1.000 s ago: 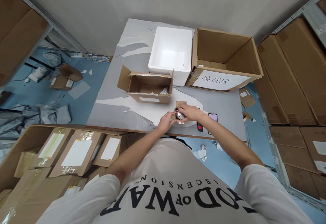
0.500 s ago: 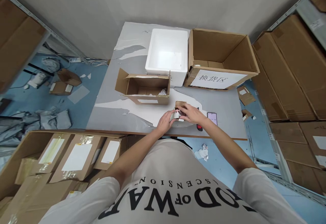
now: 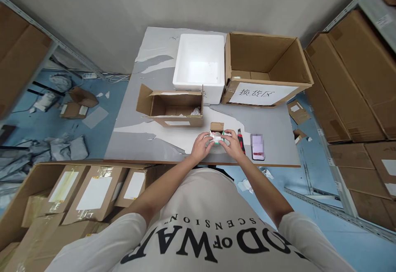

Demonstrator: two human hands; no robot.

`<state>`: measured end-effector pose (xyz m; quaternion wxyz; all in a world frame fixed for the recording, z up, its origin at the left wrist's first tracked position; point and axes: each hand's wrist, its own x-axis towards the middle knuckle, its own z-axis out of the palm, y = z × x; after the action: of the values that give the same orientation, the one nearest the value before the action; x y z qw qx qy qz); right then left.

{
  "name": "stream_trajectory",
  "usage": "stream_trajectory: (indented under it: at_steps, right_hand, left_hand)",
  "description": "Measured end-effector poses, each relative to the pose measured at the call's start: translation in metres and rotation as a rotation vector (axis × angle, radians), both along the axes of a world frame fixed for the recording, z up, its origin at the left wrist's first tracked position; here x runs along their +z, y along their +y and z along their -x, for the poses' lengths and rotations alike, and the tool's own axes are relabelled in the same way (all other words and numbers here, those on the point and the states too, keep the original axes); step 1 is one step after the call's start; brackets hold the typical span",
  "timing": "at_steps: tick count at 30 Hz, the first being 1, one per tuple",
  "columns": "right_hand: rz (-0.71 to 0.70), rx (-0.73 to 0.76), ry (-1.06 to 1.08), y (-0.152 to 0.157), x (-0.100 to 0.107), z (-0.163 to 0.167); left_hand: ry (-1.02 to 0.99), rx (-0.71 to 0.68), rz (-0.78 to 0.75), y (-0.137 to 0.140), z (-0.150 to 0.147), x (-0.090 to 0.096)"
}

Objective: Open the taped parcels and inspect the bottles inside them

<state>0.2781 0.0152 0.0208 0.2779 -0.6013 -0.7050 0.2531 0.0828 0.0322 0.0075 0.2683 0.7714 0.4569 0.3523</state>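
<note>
Near the front edge of the table, my left hand (image 3: 200,146) closes its fingers on the left side of a small open box (image 3: 217,142), which shows white and green. Its opposite side is gripped by my right hand (image 3: 233,145). Something pale and pinkish shows inside, too small to name. A brown cardboard flap (image 3: 217,126) stands up just behind the box; whether it belongs to it I cannot tell. To the right of my right hand lies a red and black utility knife (image 3: 240,141), with a phone (image 3: 257,146) beyond it.
An open cardboard box (image 3: 177,120) with crumpled paper inside stands left of centre. Behind it are a white foam box (image 3: 199,87) and a large carton (image 3: 266,94) with a handwritten sign. A big carton (image 3: 93,165) of parcels sits at lower left. Stacked cartons (image 3: 355,74) line the right.
My right hand has come off the top of the small box to its right side, uncovering its green edges and the knife. The view has shifted slightly.
</note>
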Motion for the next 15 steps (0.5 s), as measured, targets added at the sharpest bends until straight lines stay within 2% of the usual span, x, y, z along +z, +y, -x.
stream_trajectory:
  at_steps: [3,6,15]
  right_hand:
    - [0.052,-0.038,0.093,0.018,0.003,0.002]
    - [0.094,0.041,0.166,0.030,0.006,0.001]
    - [-0.013,0.327,-0.034,0.026,0.016,-0.011]
  left_hand:
    - [-0.046,0.046,0.074,0.000,-0.003,0.003]
    - [-0.077,0.073,0.114,-0.001,-0.004,0.006]
    - [-0.190,0.056,0.159,-0.002,-0.003,-0.003]
